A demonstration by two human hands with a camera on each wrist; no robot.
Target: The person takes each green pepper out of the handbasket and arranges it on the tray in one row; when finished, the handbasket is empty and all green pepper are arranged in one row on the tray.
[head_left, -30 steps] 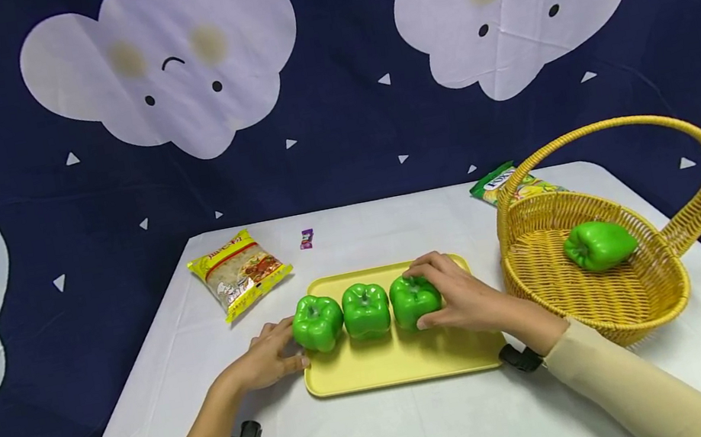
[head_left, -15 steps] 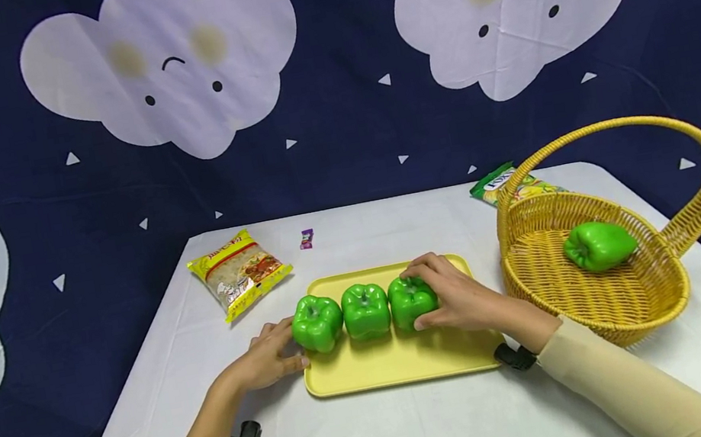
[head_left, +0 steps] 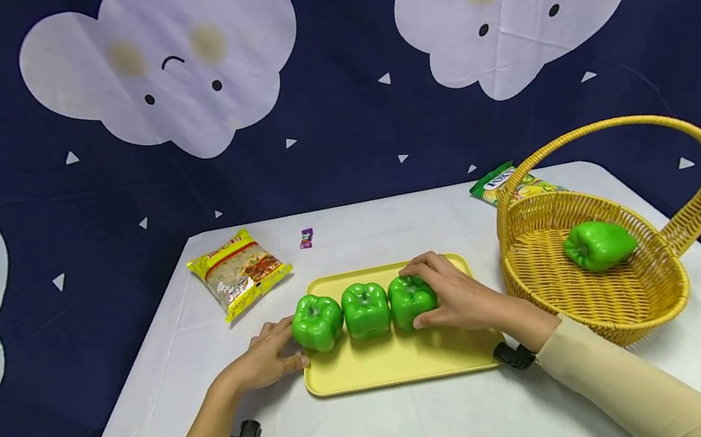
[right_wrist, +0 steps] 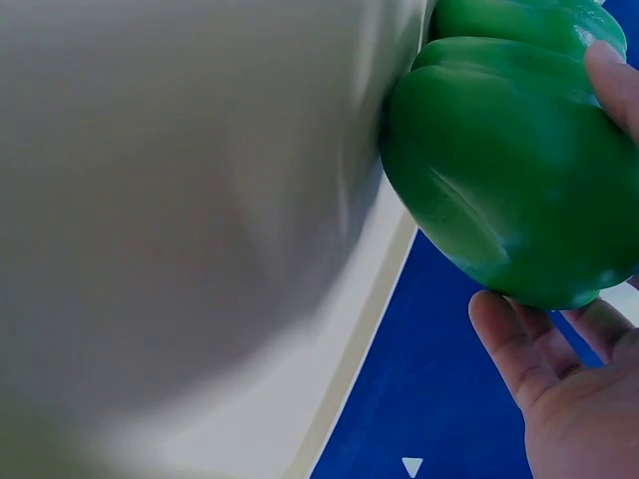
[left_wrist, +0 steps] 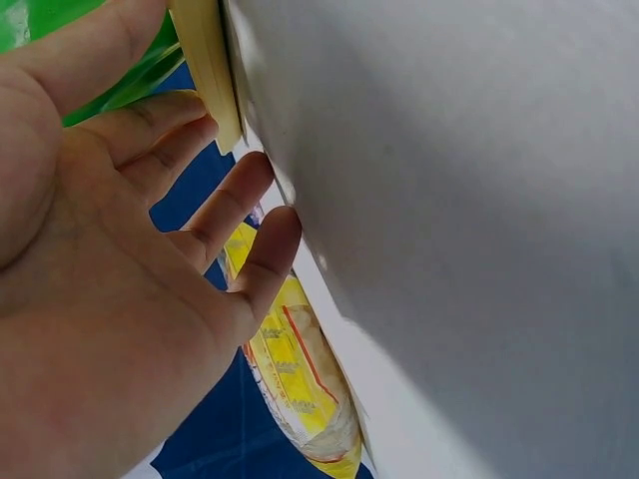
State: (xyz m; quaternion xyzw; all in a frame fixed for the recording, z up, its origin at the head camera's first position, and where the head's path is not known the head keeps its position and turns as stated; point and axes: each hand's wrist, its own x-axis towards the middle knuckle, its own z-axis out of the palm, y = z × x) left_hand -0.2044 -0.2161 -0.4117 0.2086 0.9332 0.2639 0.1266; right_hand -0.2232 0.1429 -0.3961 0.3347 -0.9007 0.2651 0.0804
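Green and glossy: 3 peppers point(head_left: 366, 311) stems up, side by side on the tray point(head_left: 403, 366), likely for mutual support. Now gripping the rightmost pepper point(head_left: 412, 302) with the right hand point(head_left: 453, 298), probably to steady it. Left hand point(head_left: 266, 358) loosely spread by the tray's left end, perhaps as a guard. And in the basket point(head_left: 563, 303), a 4th pepper point(head_left: 600, 245), sideways.

Left grip point(head_left: 268, 357): you had it at the left edge of the yellow tray point(head_left: 403, 366).
Right grip point(head_left: 455, 295): you held the rightmost green pepper point(head_left: 411, 306) of three.
Wicker basket point(head_left: 586, 296): stood to your right, a fourth pepper point(head_left: 599, 245) lying inside.
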